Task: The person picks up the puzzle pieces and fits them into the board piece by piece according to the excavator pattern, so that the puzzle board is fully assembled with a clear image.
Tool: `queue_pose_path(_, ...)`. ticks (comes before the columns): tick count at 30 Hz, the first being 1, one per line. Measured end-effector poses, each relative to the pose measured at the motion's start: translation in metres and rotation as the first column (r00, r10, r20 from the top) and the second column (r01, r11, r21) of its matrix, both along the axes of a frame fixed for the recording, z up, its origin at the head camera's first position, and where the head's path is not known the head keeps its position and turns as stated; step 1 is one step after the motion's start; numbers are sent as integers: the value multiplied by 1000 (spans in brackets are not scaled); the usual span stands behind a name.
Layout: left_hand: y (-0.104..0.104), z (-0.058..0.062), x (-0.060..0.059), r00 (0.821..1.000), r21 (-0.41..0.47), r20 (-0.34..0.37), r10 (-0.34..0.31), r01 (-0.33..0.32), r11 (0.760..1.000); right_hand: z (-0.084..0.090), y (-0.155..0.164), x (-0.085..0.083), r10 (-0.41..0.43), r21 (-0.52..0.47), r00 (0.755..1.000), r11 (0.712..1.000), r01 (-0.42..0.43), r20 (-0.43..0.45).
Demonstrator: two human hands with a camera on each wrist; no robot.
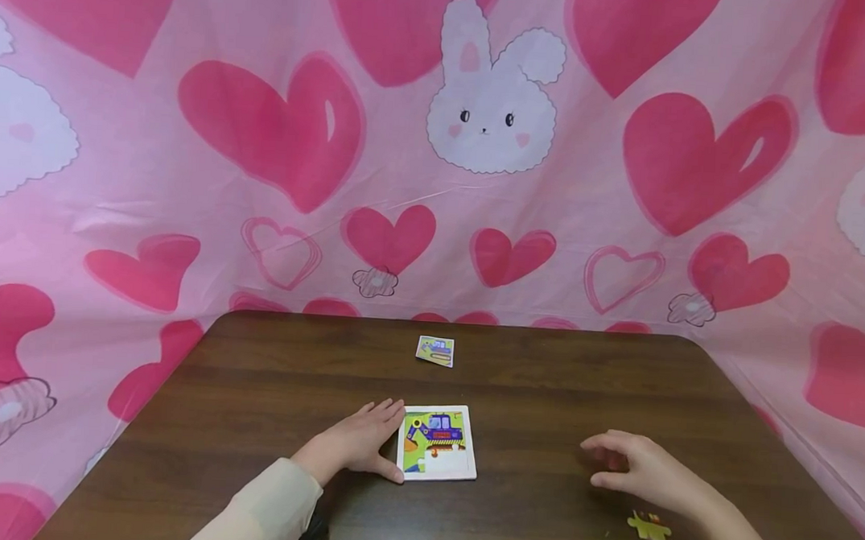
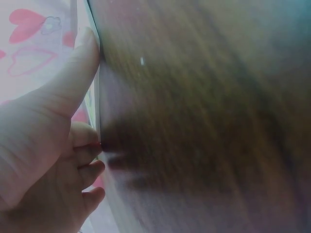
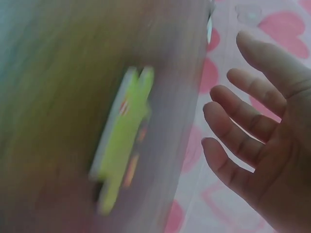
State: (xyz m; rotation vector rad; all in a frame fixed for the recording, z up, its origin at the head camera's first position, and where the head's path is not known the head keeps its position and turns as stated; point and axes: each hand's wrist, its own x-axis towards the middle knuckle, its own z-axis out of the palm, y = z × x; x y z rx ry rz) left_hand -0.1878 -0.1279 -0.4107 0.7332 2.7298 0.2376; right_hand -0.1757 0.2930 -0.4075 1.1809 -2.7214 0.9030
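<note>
Puzzle tray (image 1: pixel 435 475), white-framed, lies flat near the front middle of the dark wooden table (image 1: pixel 253 391); excavator picture mostly filled, with a blank gap at its lower middle. Judged light, thin and stiff, likely card or thin board, and apt to slide on the smooth top, so best steadied at an edge. Left hand (image 1: pixel 356 444) rests on the table against the tray's left edge, fingers straight and close together, thumb along the lower left corner; the left wrist view shows thumb (image 2: pixel 73 77) and fingertips butted to that edge, nothing clasped. Loose puzzle piece (image 1: pixel 649 527), yellow-green, lies on the table near the front right, just beside the right wrist. Small, flat, light; best pinched by its edges or slid first. Right hand (image 1: pixel 648 473) hovers near it, fingers spread and loosely bent, holding nothing, not touching the piece. Small picture card (image 1: pixel 435 351) lies farther back, well apart from both hands.
</note>
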Motion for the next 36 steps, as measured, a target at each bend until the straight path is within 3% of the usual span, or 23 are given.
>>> queue_pose_path(7, 0, 0, 1, 1000, 0, -10, -6, 6, 1000, -9, 31, 6, 8, 40, 998, 999, -10, 61)
queue_pose_path(13, 0, 0, 1, 1000, 0, -15, -16, 16, 1000, -15, 49, 17, 45, 56, 999, 997, -46, 20)
queue_pose_path(19, 0, -1, 0, 1000, 0, -4, -4, 4, 1000, -17, 59, 25, 70, 44, 991, 996, -75, 113)
queue_pose_path(25, 0, 0, -1, 1000, -2, 0, 0, 0, 1000, -20, 61, 26, 111, 32, 993, 993, -112, 52)
queue_pose_path(29, 1, 0, 0, 1000, -3, 0, -2, 2, 1000, -20, 60, 25, 106, 33, 992, 994, -108, 70)
queue_pose_path(36, 1, 2, 2, 1000, 2, 0, 0, 0, 1000, -21, 56, 20, 136, 13, 991, 991, -136, 21)
